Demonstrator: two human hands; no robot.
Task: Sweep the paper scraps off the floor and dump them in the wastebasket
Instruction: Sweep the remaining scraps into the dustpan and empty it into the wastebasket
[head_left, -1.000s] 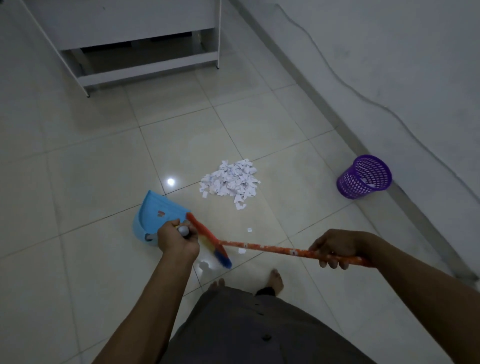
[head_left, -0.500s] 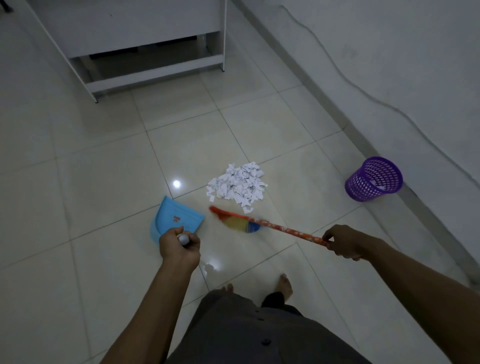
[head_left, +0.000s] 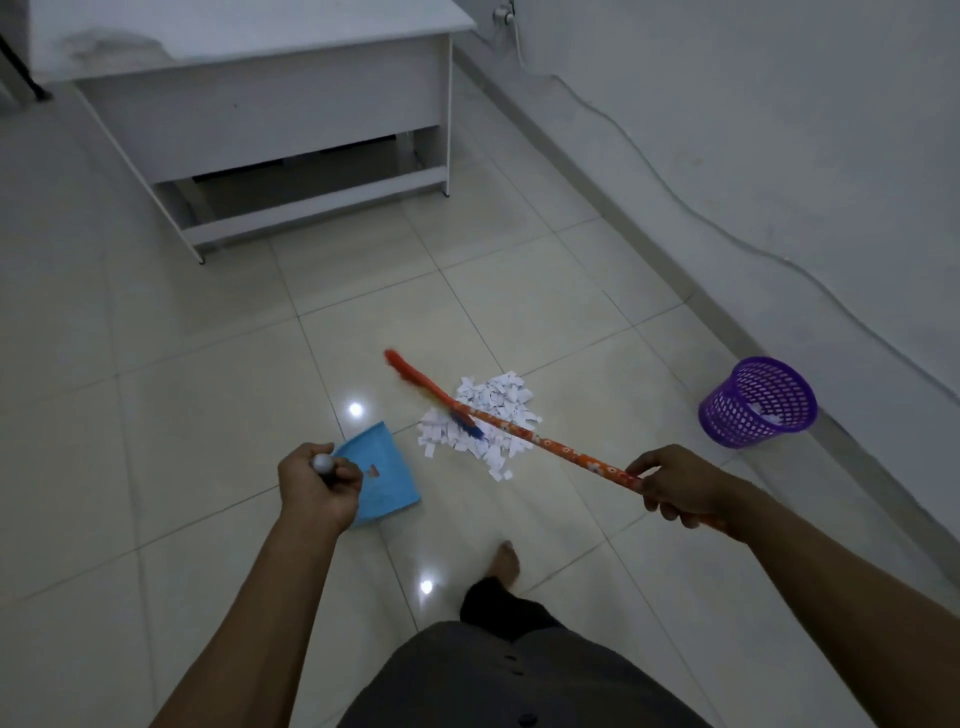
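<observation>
A heap of white paper scraps (head_left: 493, 402) lies on the tiled floor ahead of me. My right hand (head_left: 675, 486) grips the orange patterned handle of a broom (head_left: 550, 444); its orange and blue brush head (head_left: 415, 382) lies over the far left side of the heap. My left hand (head_left: 318, 483) holds the white-tipped handle of a blue dustpan (head_left: 384, 467), which sits on the floor just left of the scraps. A purple mesh wastebasket (head_left: 758, 402) stands to the right, by the wall.
A white desk (head_left: 260, 98) stands at the back, its legs on the floor. A wall with a skirting and a hanging cable (head_left: 675, 192) runs along the right. My bare foot (head_left: 506, 564) is on the tiles below the heap.
The broom head has swung from near my feet forward and up, over to the far side of the scrap heap. The dustpan has shifted a little closer to the heap.
</observation>
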